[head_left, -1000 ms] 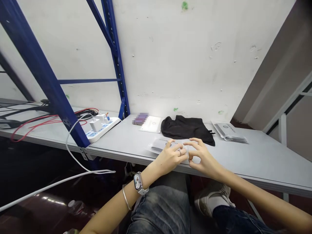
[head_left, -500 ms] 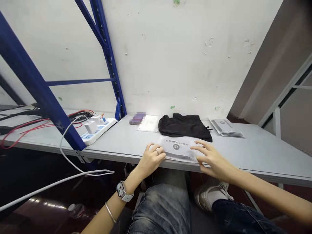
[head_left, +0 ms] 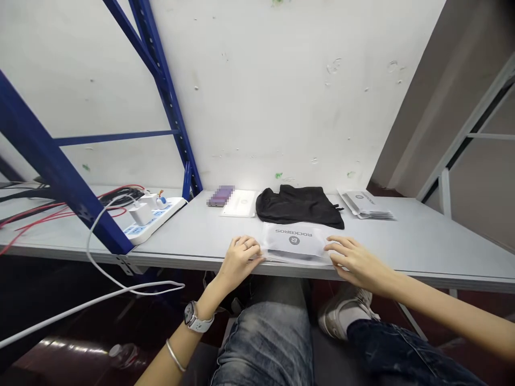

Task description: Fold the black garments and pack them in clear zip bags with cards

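A frosted plastic bag [head_left: 298,246] printed ROCKBROS lies flat at the table's front edge, its lettering upside down to me. My left hand [head_left: 241,260] has its fingers bent and closed on the bag's left edge; a ring, a watch and a bangle are on that arm. At the opposite edge my right hand [head_left: 356,262] holds the bag's right side, fingertips on top and thumb lower down. Just behind the bag, a folded black cloth item [head_left: 300,207] rests on the table.
Several similar bags [head_left: 364,205] are stacked at the right rear. A white card-like sheet [head_left: 240,203] and a blurred purple item [head_left: 221,196] lie left of the cloth. A power strip [head_left: 159,217] with cables stands by the blue rack post [head_left: 68,171].
My right hand has lowered from above the bag, its spread fingers coming together at the right edge. My left hand stays at the left edge. The view has shifted slightly.
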`<move>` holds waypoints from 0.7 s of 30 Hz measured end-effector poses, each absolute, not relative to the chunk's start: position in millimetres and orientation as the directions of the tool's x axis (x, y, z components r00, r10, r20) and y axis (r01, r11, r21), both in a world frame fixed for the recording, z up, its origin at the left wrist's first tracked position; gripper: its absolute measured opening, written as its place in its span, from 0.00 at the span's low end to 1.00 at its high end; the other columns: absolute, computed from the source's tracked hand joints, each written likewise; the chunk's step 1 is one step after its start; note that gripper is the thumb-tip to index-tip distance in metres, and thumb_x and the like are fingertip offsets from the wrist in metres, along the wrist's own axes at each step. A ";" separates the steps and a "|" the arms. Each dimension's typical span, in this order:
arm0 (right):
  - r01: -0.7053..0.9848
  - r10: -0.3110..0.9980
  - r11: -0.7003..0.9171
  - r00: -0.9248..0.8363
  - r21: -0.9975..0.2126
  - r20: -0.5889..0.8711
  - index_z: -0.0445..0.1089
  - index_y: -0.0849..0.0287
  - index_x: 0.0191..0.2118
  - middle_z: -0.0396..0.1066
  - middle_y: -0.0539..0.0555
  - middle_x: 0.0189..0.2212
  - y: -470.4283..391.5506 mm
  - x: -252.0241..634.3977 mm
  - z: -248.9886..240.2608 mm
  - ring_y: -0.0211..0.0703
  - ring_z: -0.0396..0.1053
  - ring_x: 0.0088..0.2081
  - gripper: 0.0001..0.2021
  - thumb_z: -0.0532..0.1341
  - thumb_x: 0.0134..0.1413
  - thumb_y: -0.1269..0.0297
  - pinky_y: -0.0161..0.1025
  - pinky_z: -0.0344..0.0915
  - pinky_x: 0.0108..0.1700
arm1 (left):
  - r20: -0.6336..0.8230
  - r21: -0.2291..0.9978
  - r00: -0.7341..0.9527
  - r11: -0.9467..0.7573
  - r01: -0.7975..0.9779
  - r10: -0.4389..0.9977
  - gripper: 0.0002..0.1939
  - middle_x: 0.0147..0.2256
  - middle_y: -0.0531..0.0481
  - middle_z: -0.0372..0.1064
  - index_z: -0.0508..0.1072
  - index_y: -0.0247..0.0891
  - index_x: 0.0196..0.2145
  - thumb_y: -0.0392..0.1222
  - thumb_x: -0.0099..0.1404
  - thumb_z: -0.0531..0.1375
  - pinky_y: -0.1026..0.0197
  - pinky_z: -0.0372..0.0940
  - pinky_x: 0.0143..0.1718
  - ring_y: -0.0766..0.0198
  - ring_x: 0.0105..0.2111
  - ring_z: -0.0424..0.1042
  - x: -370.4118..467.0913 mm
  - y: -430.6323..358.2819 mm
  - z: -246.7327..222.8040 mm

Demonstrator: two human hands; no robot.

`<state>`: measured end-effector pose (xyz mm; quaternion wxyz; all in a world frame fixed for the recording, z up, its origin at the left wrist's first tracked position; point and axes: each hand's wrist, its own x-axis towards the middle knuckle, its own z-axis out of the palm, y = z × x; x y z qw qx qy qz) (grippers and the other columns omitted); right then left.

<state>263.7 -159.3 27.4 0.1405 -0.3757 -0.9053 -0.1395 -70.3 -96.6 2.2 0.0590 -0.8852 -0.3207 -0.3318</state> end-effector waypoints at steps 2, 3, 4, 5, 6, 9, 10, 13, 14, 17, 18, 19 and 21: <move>0.728 0.659 0.677 -0.667 0.112 0.348 0.65 0.57 0.31 0.70 0.57 0.41 -159.2 264.2 27.7 0.54 0.60 0.56 0.09 0.53 0.54 0.78 0.50 0.65 0.49 | 0.609 0.210 0.544 -0.778 0.592 0.578 0.06 0.33 0.51 0.70 0.69 0.39 0.30 0.42 0.65 0.59 0.57 0.58 0.44 0.61 0.39 0.67 -70.4 -96.5 1.0; 0.732 0.667 0.675 -0.661 0.096 0.344 0.65 0.57 0.31 0.70 0.57 0.40 -159.2 264.3 28.0 0.54 0.60 0.56 0.09 0.53 0.54 0.78 0.49 0.65 0.48 | 0.600 0.248 0.532 -0.772 0.585 0.597 0.07 0.33 0.51 0.70 0.70 0.39 0.30 0.42 0.65 0.60 0.57 0.58 0.44 0.61 0.39 0.67 -70.6 -96.4 0.5; 0.735 0.675 0.673 -0.656 0.082 0.338 0.65 0.57 0.32 0.70 0.57 0.39 -159.3 264.3 28.2 0.53 0.61 0.55 0.09 0.53 0.54 0.78 0.49 0.65 0.48 | 0.592 0.279 0.524 -0.766 0.580 0.612 0.07 0.33 0.51 0.70 0.69 0.39 0.30 0.43 0.65 0.60 0.58 0.58 0.43 0.60 0.39 0.67 -70.6 -96.4 0.2; 0.738 0.682 0.671 -0.653 0.072 0.330 0.65 0.57 0.32 0.70 0.57 0.39 -159.4 264.3 28.4 0.53 0.61 0.54 0.09 0.53 0.54 0.78 0.49 0.65 0.48 | 0.585 0.305 0.517 -0.761 0.573 0.624 0.08 0.33 0.51 0.69 0.69 0.39 0.30 0.44 0.65 0.60 0.58 0.58 0.43 0.60 0.39 0.67 -70.6 -96.5 0.1; 0.741 0.689 0.669 -0.650 0.065 0.319 0.65 0.57 0.32 0.70 0.57 0.39 -159.4 264.3 28.6 0.53 0.61 0.54 0.09 0.53 0.54 0.78 0.49 0.65 0.48 | 0.580 0.329 0.512 -0.757 0.565 0.634 0.08 0.33 0.51 0.69 0.69 0.39 0.29 0.44 0.65 0.60 0.58 0.58 0.43 0.60 0.39 0.67 -70.5 -96.7 0.2; 0.750 0.711 0.660 -0.645 0.051 0.279 0.64 0.58 0.32 0.69 0.58 0.39 -159.4 265.0 28.8 0.54 0.61 0.53 0.08 0.53 0.54 0.78 0.49 0.64 0.47 | 0.570 0.408 0.496 -0.750 0.521 0.655 0.08 0.33 0.51 0.69 0.70 0.39 0.29 0.44 0.64 0.60 0.58 0.59 0.44 0.60 0.39 0.67 -70.1 -97.6 1.7; 0.752 0.718 0.657 -0.643 0.046 0.265 0.64 0.58 0.32 0.69 0.58 0.40 -159.3 265.3 28.7 0.54 0.61 0.53 0.08 0.53 0.54 0.78 0.49 0.64 0.47 | 0.569 0.436 0.489 -0.746 0.503 0.661 0.08 0.33 0.51 0.69 0.71 0.39 0.30 0.44 0.64 0.60 0.58 0.60 0.44 0.60 0.39 0.67 -70.0 -98.0 2.4; 0.761 0.735 0.648 -0.636 0.031 0.237 0.63 0.58 0.32 0.68 0.58 0.40 -158.6 266.5 27.9 0.53 0.61 0.52 0.07 0.52 0.56 0.77 0.49 0.64 0.47 | 0.564 0.500 0.472 -0.735 0.458 0.678 0.08 0.32 0.50 0.69 0.73 0.39 0.30 0.46 0.64 0.60 0.57 0.61 0.44 0.60 0.38 0.67 -69.7 -98.8 4.0; 0.763 0.738 0.646 -0.633 0.025 0.236 0.63 0.58 0.32 0.68 0.58 0.40 -158.3 266.8 27.4 0.53 0.61 0.51 0.07 0.52 0.56 0.76 0.49 0.64 0.46 | 0.564 0.512 0.469 -0.733 0.448 0.680 0.09 0.32 0.50 0.69 0.73 0.39 0.31 0.46 0.64 0.60 0.57 0.62 0.44 0.60 0.38 0.67 -69.4 -99.0 4.3; 0.762 0.737 0.647 -0.626 0.004 0.255 0.63 0.58 0.31 0.68 0.58 0.40 -157.9 267.2 25.9 0.52 0.62 0.51 0.08 0.52 0.55 0.77 0.48 0.65 0.45 | 0.567 0.523 0.472 -0.738 0.427 0.675 0.09 0.32 0.50 0.69 0.74 0.39 0.32 0.47 0.64 0.60 0.56 0.62 0.44 0.61 0.38 0.67 -68.3 -99.2 4.3; 0.760 0.734 0.650 -0.627 -0.003 0.262 0.63 0.58 0.31 0.67 0.58 0.40 -157.9 267.2 25.3 0.52 0.62 0.51 0.08 0.52 0.55 0.77 0.48 0.65 0.45 | 0.570 0.522 0.472 -0.740 0.424 0.673 0.09 0.32 0.50 0.69 0.74 0.39 0.32 0.46 0.64 0.60 0.56 0.62 0.44 0.61 0.38 0.67 -67.9 -99.1 4.1; 0.758 0.731 0.653 -0.627 -0.010 0.269 0.63 0.57 0.31 0.67 0.58 0.40 -157.9 267.1 24.8 0.52 0.62 0.51 0.08 0.52 0.55 0.77 0.48 0.65 0.45 | 0.572 0.522 0.472 -0.741 0.421 0.671 0.08 0.32 0.50 0.69 0.75 0.39 0.32 0.46 0.64 0.61 0.56 0.62 0.44 0.61 0.37 0.67 -67.6 -98.9 3.7; 0.755 0.728 0.655 -0.624 -0.022 0.284 0.63 0.57 0.31 0.68 0.57 0.40 -157.8 266.8 24.1 0.52 0.62 0.51 0.08 0.52 0.55 0.77 0.49 0.66 0.46 | 0.573 0.531 0.470 -0.741 0.411 0.671 0.08 0.32 0.50 0.70 0.74 0.38 0.31 0.45 0.63 0.61 0.56 0.63 0.44 0.61 0.37 0.68 -67.6 -98.3 2.7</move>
